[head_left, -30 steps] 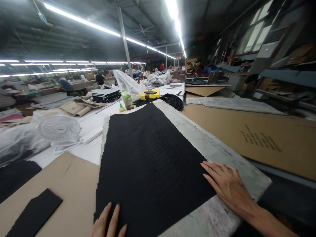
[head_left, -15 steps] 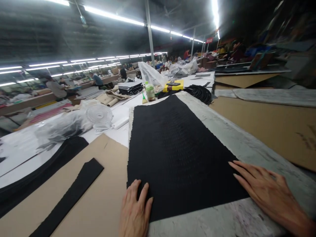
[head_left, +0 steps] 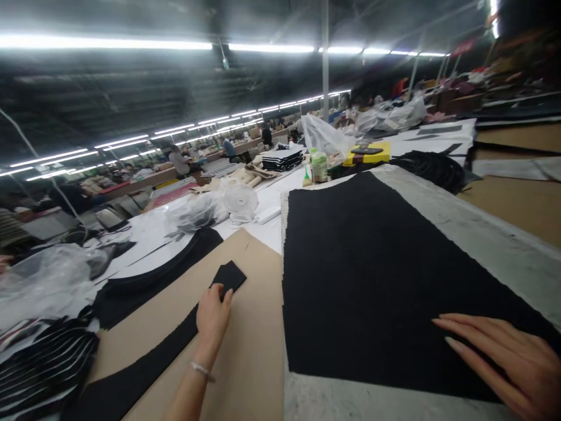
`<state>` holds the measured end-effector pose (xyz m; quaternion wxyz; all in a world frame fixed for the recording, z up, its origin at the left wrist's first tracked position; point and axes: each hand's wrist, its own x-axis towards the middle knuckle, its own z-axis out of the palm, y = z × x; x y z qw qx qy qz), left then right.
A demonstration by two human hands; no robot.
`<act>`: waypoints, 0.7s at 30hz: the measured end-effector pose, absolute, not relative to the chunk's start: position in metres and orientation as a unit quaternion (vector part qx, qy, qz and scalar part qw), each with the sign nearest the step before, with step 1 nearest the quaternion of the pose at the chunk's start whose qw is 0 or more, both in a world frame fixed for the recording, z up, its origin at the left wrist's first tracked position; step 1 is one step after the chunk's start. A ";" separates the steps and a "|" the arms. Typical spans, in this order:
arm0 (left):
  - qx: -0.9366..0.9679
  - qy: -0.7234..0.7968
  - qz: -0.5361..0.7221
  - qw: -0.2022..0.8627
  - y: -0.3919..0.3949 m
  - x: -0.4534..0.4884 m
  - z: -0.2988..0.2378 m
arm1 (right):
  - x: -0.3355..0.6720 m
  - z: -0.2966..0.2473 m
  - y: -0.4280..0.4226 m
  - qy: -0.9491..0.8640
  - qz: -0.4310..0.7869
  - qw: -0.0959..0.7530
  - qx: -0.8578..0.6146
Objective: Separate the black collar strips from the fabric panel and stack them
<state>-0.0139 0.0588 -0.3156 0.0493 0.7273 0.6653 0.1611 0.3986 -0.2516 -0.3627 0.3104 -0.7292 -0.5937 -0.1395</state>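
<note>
A large black fabric panel (head_left: 363, 280) lies flat, with slightly ragged side edges. My right hand (head_left: 504, 356) rests on its lower right part, fingers stretched out and holding nothing. On the left, a long, narrow black fabric strip (head_left: 175, 345) curves across a tan board (head_left: 254, 327). Near the strip's far, angled end is my left hand (head_left: 213, 313), its fingers bent and closed on the fabric; the fingertips are partly hidden. A bracelet circles the left wrist.
The panel lies on a grey, stained board (head_left: 333, 403). Beyond stand a small white fan (head_left: 241, 202), a green bottle (head_left: 319, 165) and a yellow box (head_left: 368, 153). Striped black-and-white pieces (head_left: 48, 368) and clear plastic (head_left: 48, 280) lie at the left. Other people sit farther back.
My left hand has left the panel's lower left corner and moved left onto the narrow strip. My right hand stays at the panel, now lying farther onto it. The view has turned left.
</note>
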 end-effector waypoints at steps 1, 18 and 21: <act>0.719 0.676 0.157 0.046 0.070 -0.019 -0.316 | 0.387 -0.359 -0.242 -0.624 -0.133 0.298 -0.710; 0.673 0.717 0.162 0.087 0.129 -0.025 -0.323 | 0.249 -0.283 -0.075 -0.755 0.102 0.296 -0.576; 0.657 0.718 0.182 0.141 0.136 -0.038 -0.321 | 0.223 -0.274 -0.033 -0.760 0.180 0.284 -0.556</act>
